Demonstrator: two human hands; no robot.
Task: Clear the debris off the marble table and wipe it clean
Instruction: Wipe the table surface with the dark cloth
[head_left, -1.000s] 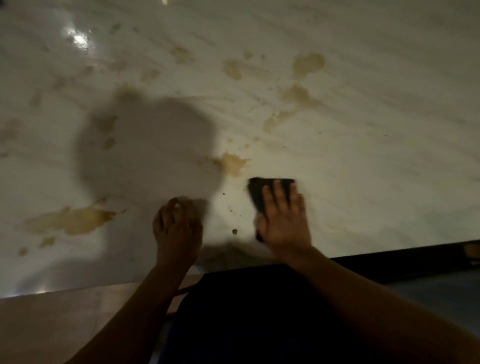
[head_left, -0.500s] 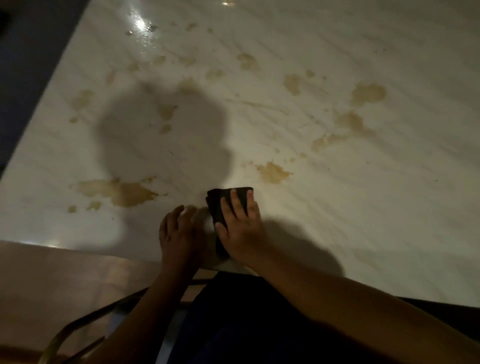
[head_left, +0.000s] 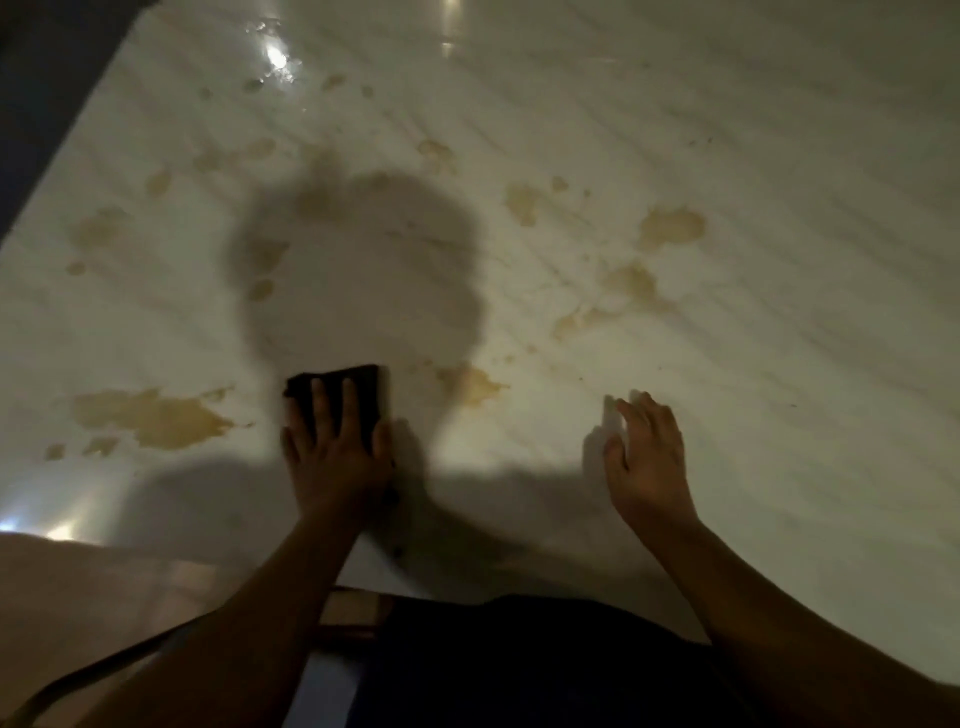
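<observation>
Our dark cloth has changed hands. A moment ago our right hand pressed it. Now our left hand lies flat on it, fingers straight, pushing it onto the marble bench. Our right hand has moved off to the right, open and holding nothing. The cloth sits near the front edge, between a big brown stain and a smaller stain. More brown spots lie farther back.
</observation>
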